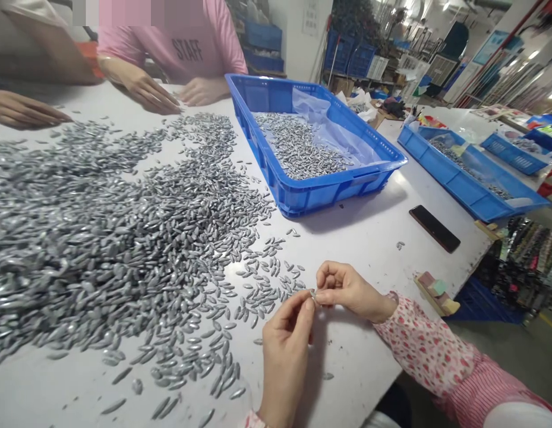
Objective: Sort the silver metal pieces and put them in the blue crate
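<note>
My left hand (288, 337) and my right hand (347, 289) meet fingertip to fingertip above the white table (347, 238). Pinched between them is a small grey spindle-shaped piece (314, 295), mostly covered by the fingers. Both hands are closed on it. Just left of my hands lie scattered grey pieces (262, 291) of the same form, running into a large heap (160, 232) that spreads over the left of the table. One loose grey piece (328, 376) rests below my right hand.
A blue crate (297, 202) with more grey pieces stands behind my hands. To the right are a dark phone (434, 228), a wooden block with coloured pieces (436, 293) and another blue tray (454, 172). Two people sit across, a co-worker's hand (144, 89) by the heap.
</note>
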`<state>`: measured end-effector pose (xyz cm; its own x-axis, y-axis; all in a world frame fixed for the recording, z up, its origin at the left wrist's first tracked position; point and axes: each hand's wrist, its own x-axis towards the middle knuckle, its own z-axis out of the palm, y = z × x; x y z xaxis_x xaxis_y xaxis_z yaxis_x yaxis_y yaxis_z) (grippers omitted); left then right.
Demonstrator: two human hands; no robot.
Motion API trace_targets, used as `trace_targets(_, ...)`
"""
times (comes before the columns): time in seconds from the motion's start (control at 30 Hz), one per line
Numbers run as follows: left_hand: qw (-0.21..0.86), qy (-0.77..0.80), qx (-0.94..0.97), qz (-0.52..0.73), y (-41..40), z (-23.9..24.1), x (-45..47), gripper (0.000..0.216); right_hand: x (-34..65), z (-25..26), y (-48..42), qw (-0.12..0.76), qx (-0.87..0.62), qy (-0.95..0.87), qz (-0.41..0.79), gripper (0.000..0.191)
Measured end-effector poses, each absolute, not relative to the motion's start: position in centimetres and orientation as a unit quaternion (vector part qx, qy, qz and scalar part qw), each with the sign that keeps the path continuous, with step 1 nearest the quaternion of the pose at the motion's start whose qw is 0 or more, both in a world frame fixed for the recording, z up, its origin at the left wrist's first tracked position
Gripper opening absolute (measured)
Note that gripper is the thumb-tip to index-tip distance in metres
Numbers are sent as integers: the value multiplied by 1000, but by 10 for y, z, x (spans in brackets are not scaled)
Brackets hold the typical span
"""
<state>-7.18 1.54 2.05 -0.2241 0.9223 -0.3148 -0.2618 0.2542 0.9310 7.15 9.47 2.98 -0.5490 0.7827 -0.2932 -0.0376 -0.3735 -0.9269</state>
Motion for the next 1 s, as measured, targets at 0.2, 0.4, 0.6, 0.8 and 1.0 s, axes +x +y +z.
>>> trace_targets(0.2, 568, 556, 276, 540, 17, 22, -72, 39, 69, 33, 94, 272, -381, -484, 739, 32)
trace_targets(0.4, 568, 565, 274, 533, 18, 21, -73, 37, 70, 36, 94, 253, -392, -513, 720, 26)
trace_targets(0.6, 560, 586, 290, 508, 19, 22, -73, 38, 73, 37, 96, 282, -406, -593, 636, 15)
trace_targets(0.8, 579, 565, 296, 508, 19, 23, -70, 34, 73, 39, 97, 276, -407, -666, 562, 8)
trace_targets(1.0, 616, 532, 252, 524, 17, 22, -65, 32, 75, 41, 97, 277, -395, -644, 593, 7)
